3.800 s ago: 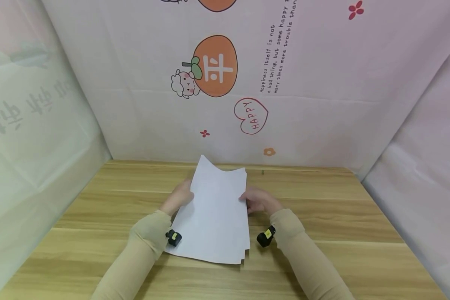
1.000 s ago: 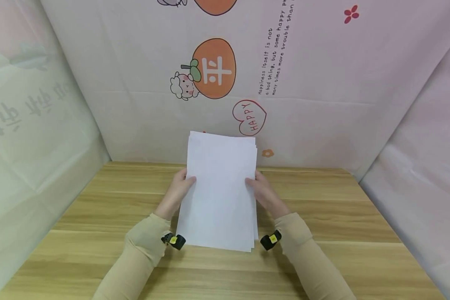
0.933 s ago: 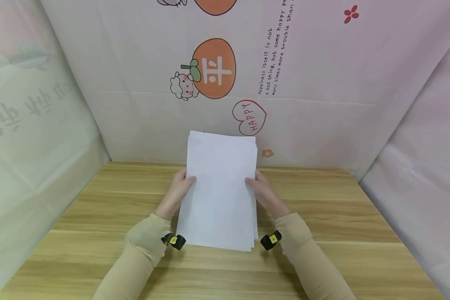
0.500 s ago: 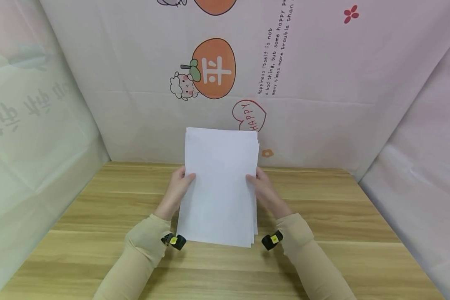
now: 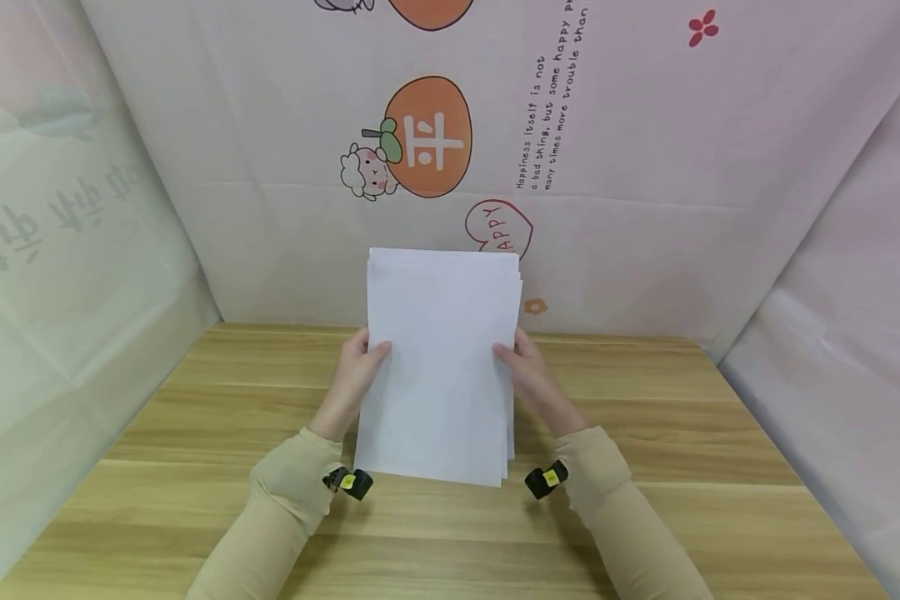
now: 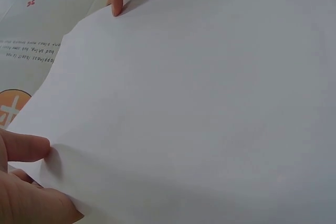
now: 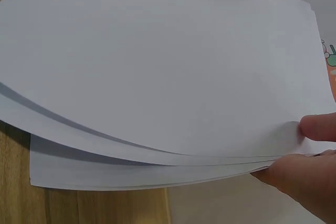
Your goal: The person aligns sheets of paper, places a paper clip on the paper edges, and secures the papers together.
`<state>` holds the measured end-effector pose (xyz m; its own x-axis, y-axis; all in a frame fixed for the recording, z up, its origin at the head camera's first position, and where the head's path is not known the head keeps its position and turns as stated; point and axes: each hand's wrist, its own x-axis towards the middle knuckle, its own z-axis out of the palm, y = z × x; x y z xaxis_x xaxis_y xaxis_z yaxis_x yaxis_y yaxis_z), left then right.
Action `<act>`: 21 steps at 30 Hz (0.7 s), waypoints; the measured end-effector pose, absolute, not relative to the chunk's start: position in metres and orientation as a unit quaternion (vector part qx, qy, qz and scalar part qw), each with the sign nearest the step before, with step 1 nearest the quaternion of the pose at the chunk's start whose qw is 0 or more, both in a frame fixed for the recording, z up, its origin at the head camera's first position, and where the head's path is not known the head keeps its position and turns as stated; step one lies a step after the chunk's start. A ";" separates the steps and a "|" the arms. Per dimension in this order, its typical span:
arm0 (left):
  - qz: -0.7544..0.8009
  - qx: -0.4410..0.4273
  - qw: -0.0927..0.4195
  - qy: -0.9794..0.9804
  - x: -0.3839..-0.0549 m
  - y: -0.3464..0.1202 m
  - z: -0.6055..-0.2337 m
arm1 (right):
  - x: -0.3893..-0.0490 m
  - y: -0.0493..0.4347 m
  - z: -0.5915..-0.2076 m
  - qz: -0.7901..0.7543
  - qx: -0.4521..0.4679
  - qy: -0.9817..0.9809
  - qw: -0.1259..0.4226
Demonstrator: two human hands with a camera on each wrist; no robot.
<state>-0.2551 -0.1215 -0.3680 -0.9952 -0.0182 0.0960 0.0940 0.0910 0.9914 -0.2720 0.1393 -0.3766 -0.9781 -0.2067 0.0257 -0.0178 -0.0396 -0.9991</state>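
Observation:
Several white sheets of paper [image 5: 438, 367] are held up as a loose stack, tilted, above the wooden table. My left hand [image 5: 356, 367] grips the stack's left edge, thumb on the front face and fingers behind. On the opposite edge my right hand [image 5: 528, 371] holds it the same way. The right wrist view shows the sheets [image 7: 157, 66] fanned unevenly, with lower ones jutting out past the top one. In the left wrist view the top sheet [image 6: 184, 87] looks blank and bows slightly near the thumb. Most fingers are hidden behind the paper.
The wood-grain table [image 5: 217, 433] spreads beneath both forearms. A white printed cloth [image 5: 645, 167] hangs behind it, with pale cloth walls at left and right. A small black camera [image 5: 348, 482] sits at the left wrist, and another black camera [image 5: 547, 479] at the right.
Earlier the sheets lay lower, curved and nearer the table. Both hands have since raised them, and over the last second the stack rises a little further and tips more toward the camera.

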 end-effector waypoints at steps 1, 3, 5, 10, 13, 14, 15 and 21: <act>-0.674 -0.027 0.043 -0.737 -0.255 -0.122 -0.368 | -0.272 0.139 -0.376 -0.716 -0.084 0.690 0.065; -0.674 -0.031 0.047 -0.736 -0.255 -0.121 -0.367 | -0.272 0.140 -0.375 -0.711 -0.088 0.695 0.061; -0.676 -0.036 0.050 -0.734 -0.255 -0.121 -0.367 | -0.271 0.140 -0.374 -0.705 -0.092 0.701 0.056; -0.682 -0.041 0.051 -0.728 -0.255 -0.121 -0.366 | -0.269 0.141 -0.370 -0.694 -0.099 0.712 0.041; -0.688 -0.036 0.052 -0.723 -0.254 -0.121 -0.364 | -0.267 0.141 -0.367 -0.684 -0.105 0.721 0.033; -0.690 -0.036 0.053 -0.721 -0.254 -0.121 -0.364 | -0.267 0.141 -0.366 -0.682 -0.107 0.723 0.030; -0.692 -0.035 0.054 -0.719 -0.254 -0.121 -0.363 | -0.266 0.142 -0.366 -0.681 -0.109 0.724 0.028; -0.699 -0.038 0.065 -0.711 -0.254 -0.120 -0.361 | -0.264 0.144 -0.364 -0.673 -0.123 0.729 0.021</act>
